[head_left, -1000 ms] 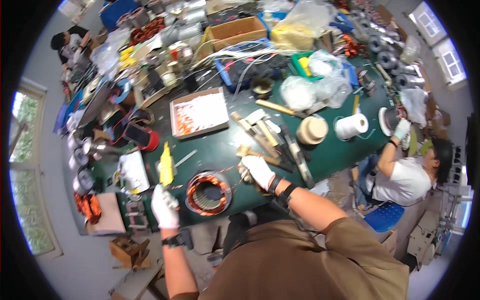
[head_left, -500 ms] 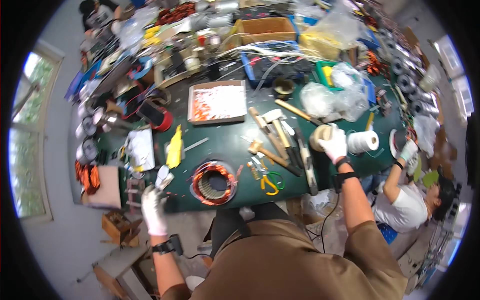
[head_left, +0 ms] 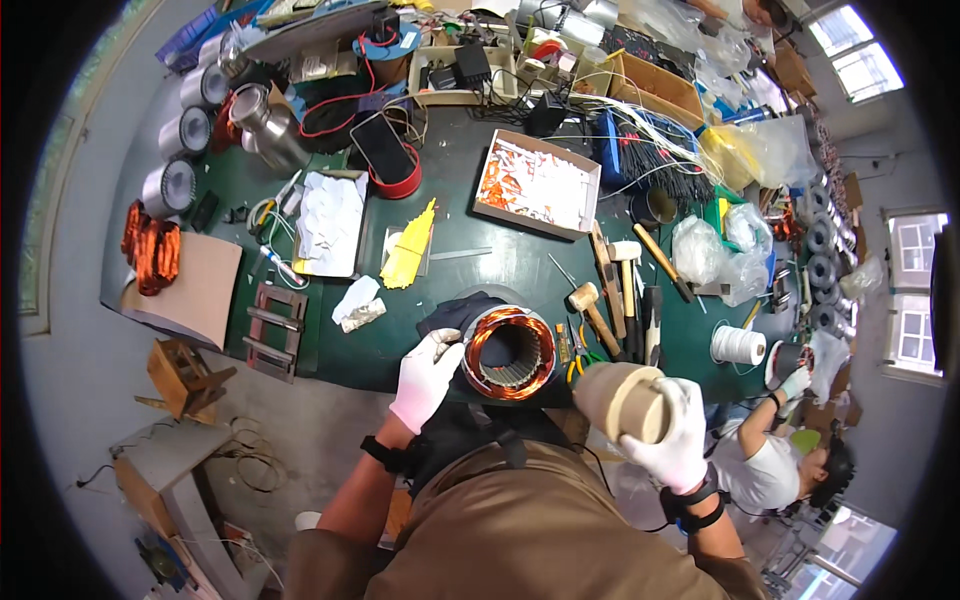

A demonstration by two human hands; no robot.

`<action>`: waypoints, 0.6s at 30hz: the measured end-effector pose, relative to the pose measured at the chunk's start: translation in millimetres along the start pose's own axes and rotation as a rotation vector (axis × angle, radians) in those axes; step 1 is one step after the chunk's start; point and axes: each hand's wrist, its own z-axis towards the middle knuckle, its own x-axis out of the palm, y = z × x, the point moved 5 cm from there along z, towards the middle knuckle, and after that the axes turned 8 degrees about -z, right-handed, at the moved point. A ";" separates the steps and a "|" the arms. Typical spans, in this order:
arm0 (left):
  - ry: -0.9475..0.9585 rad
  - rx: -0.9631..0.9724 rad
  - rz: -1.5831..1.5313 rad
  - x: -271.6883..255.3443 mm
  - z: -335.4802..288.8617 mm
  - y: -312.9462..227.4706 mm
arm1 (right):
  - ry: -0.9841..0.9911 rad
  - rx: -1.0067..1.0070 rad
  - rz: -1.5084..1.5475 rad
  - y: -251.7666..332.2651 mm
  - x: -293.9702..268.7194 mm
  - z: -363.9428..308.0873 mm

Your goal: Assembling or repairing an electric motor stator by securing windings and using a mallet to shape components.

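My right hand [head_left: 668,440], in a white glove, grips a tan, stepped round block [head_left: 610,395] just off the table's front edge. On the table in front of me lies a motor stator [head_left: 483,380] with copper windings around its open bore. At the stator's left rim, my gloved left hand [head_left: 428,378] has its fingers curled together; what they pinch is too small to make out. A dark cloth [head_left: 455,312] lies behind the stator. Just right of it are yellow-handled pliers [head_left: 574,368], green-handled scissors [head_left: 594,356] and a small mallet [head_left: 592,305].
Hammers, including a white-headed mallet [head_left: 625,252], lie to the right, near a white cord spool [head_left: 738,345]. Beyond are a carton of small pieces [head_left: 490,205], yellow strips [head_left: 408,250] and a paper-filled tray [head_left: 362,200]. A co-worker [head_left: 770,465] sits at the right.
My right hand has lifted the tan block from beside the cord spool and brought it toward me. My left hand has moved right to the stator. The view has shifted left.
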 end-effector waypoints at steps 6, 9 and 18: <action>0.145 -0.062 -0.093 -18.3 4.5 11.4 | 0.045 -0.162 0.015 100.4 38.2 51.1; 0.188 -0.095 -0.108 -30.2 -1.5 17.9 | 0.078 -0.138 -0.090 123.6 68.5 63.0; 0.858 0.245 0.156 -16.1 -28.9 -51.6 | 0.223 -0.196 -0.173 143.0 106.7 97.1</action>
